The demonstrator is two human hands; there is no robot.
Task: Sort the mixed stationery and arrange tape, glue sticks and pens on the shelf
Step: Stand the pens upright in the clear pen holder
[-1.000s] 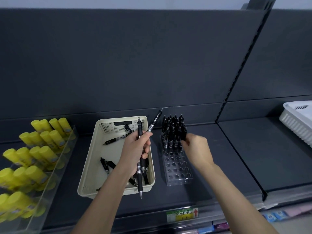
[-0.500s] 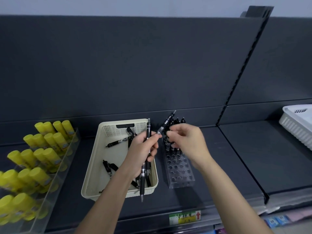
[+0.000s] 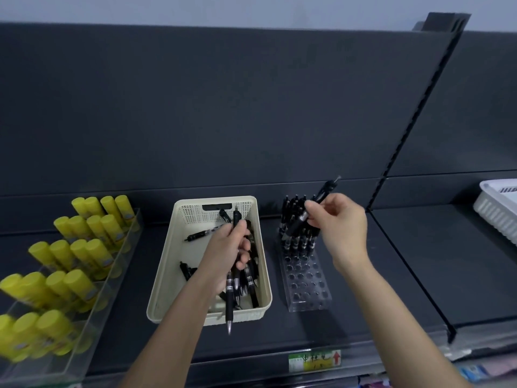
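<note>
We held pens in both hands at the matte dark shelf [image 3: 419,275].
Our left hand [image 3: 232,247] curled its fingers round a bundle [image 3: 230,301] of slim black pens over the cream perforated plastic basket [image 3: 163,275], tips pointing to 6 o'clock. At 3 o'clock of the basket, our right hand [image 3: 341,222] pinched one tilted pen [image 3: 326,190] between thumb and fingertips above the clear holed rack [image 3: 307,292], whose far rows held upright pens [image 3: 292,211]. Glossy yellow cylindrical glue sticks [image 3: 84,250] stood at 9 o'clock.
</note>
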